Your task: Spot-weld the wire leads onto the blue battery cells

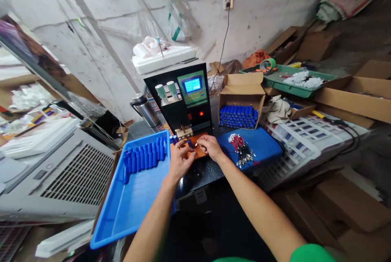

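My left hand (pixel 181 159) is curled at a blue cylindrical battery cell (pixel 190 143) on the orange work plate (pixel 201 152); the exact grip is partly hidden. More blue cells stand just behind its fingers. My right hand (pixel 210 147) pinches a small pale, silvery tab (pixel 196 144) beside that cell. Above the plate is the brass-coloured electrode holder (pixel 184 132) of a black spot welder (pixel 171 113) with a lit blue display (pixel 193 85). On the right, a bundle of red and black wire leads (pixel 242 148) with white connectors and metal ends lies on a blue surface (pixel 269 148).
A blue tray (pixel 134 209) to the left holds rows of blue cells (pixel 146 156). Behind the leads, a cardboard box (pixel 242 91) is stacked with blue cells. A steel flask (pixel 146 109) stands left of the welder. A green tray (pixel 284 81) sits far right.
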### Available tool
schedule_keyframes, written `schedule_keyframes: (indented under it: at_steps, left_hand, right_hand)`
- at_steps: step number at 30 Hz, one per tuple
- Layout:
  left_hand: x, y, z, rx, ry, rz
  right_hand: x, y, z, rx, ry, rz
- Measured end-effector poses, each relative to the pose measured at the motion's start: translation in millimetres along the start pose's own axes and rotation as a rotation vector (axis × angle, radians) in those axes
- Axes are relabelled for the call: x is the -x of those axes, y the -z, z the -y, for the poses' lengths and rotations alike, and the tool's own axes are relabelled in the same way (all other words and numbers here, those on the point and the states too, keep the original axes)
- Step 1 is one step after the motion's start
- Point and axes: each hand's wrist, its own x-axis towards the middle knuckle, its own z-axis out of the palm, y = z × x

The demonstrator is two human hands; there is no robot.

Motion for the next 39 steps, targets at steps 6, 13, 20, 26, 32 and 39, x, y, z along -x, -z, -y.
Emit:
schedule_keyframes:
  at_steps: [6,13,20,26,32,39]
  left_hand:
    - [-2.5,-8.9,11.5,0.033,0.019,0.141]
    - [-3.6,-13.6,13.1,0.229,0.103,0.220]
    - [-6.5,-10.5,3.1,0.221,0.233,0.122]
    - [-10.0,-10.2,-1.7,0.195,0.296,0.094]
    - [-12.8,-9.1,0.5,0.106,0.215,-0.022]
    - [-17.3,-10.6,-8.3,0.275,0.258,-0.003]
  right_hand:
    - [-1.1,2.5,0.6,-0.094,-0.024,0.011]
    - [-4.3,7.0,1.2,-0.253,-0.026,0.008]
    - [-5.2,6.1,0.7,-0.235,-0.024,-0.004]
    - [-3.7,3.8,1.7,-0.163,-0.005,-0.019]
    - [-3.7,3.2,1.3,-0.115,-0.002,-0.037]
    - [-3.5,2.5,1.1,-0.107,0.003,-0.054]
